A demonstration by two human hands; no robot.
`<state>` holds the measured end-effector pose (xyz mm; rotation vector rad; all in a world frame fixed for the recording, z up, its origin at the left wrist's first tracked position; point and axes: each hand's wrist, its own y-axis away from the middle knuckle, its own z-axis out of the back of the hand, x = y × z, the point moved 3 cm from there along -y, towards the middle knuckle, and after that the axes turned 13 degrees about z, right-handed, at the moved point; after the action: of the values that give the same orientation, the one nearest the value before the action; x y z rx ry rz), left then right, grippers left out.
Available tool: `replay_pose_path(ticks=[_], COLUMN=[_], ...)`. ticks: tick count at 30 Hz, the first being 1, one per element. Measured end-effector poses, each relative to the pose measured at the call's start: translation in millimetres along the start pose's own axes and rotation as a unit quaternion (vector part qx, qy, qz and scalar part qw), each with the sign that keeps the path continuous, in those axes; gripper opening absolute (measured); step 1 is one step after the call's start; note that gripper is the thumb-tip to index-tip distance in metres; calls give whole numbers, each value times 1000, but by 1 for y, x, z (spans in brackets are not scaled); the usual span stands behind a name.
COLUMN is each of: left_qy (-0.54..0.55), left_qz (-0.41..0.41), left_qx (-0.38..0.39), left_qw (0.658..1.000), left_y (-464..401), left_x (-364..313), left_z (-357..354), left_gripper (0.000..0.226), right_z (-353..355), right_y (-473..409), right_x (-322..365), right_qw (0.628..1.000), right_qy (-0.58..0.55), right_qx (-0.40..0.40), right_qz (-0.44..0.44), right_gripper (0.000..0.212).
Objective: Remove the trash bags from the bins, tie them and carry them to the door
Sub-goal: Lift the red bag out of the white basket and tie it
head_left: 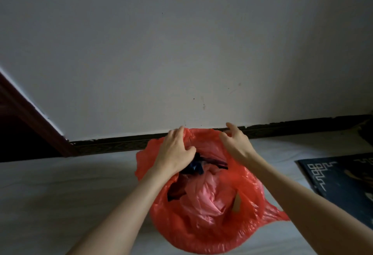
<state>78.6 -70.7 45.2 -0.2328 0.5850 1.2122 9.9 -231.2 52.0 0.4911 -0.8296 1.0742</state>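
A red plastic trash bag sits on the pale floor in front of me, its mouth wide. Inside it lie crumpled pink plastic and some dark scraps. My left hand grips the far left part of the bag's rim, fingers curled into the plastic. At the far right part of the rim is my right hand, fingers spread and touching the plastic's edge; whether it holds the edge is unclear. One red handle loop sticks out to the right. No bin is visible.
A white wall with a dark skirting board runs just behind the bag. A dark red door frame stands at the left. A black mat with white markings lies on the floor to the right.
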Motion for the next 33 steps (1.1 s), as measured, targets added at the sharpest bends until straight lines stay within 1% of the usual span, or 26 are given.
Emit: replay_pose_path(ticks=[1, 3, 5, 7, 9, 12, 14, 17, 18, 19, 20, 21, 23, 25, 26, 28, 31, 33], left_qy=[-32, -111, -179, -184, -146, -50, -37, -30, -33, -42, -57, -81, -125, -154, -163, -180, -226, -278], left_qz=[4, 10, 17, 15, 0, -9, 0, 35, 35, 25, -6, -58, -143, -208, -228, -243, -240, -251], left_qx=[-21, -81, -106, -117, -139, -163, -166, -176, -177, -183, -194, -216, -240, -208, -178, -131, -73, -53], left_qw=[999, 990, 978, 976, 979, 985, 985, 983, 983, 982, 979, 971, 952, 943, 943, 944, 941, 926], left_y=[-1, -7, -11, -12, -12, -13, -16, -27, -31, -32, -31, -29, -17, 5, 17, 37, 55, 64], left_x=[-3, -7, -7, -5, -2, 1, -5, -12, -14, -16, -18, -18, -13, 0, 9, 30, 59, 69], left_z=[-2, -3, -5, -6, -4, 3, 9, 20, 22, 26, 30, 32, 29, 17, 11, 2, -5, -7], left_gripper=[63, 56, 42, 30, 26, 22, 17, 13, 14, 14, 16, 21, 34, 37, 43, 60, 94, 106], right_z=[-1, -3, -8, -11, -11, -7, -5, 1, 2, 3, 4, 6, 7, 8, 7, 9, 12, 8], right_y=[-3, -5, -3, -1, 0, -2, -6, -16, -19, -22, -23, -22, -10, 15, 29, 58, 92, 109], right_x=[-1, -4, -6, -6, -3, -2, -1, 3, 5, 5, 5, 6, 8, 6, 1, -11, -31, -38], right_qw=[999, 991, 974, 963, 961, 969, 975, 980, 978, 973, 961, 939, 885, 853, 841, 823, 800, 783], right_qy=[31, 126, 222, 264, 268, 224, 184, 121, 132, 169, 224, 291, 399, 427, 427, 420, 448, 469], right_qx=[15, 35, 50, 38, 6, -36, -58, -92, -91, -82, -68, -56, -31, -18, 2, 53, 139, 181], right_qz=[-13, -6, 19, 42, 66, 93, 112, 126, 130, 135, 148, 174, 238, 301, 333, 379, 374, 366], right_gripper=[54, 49, 32, 30, 27, 23, 17, 13, 14, 16, 20, 23, 28, 42, 50, 64, 90, 100])
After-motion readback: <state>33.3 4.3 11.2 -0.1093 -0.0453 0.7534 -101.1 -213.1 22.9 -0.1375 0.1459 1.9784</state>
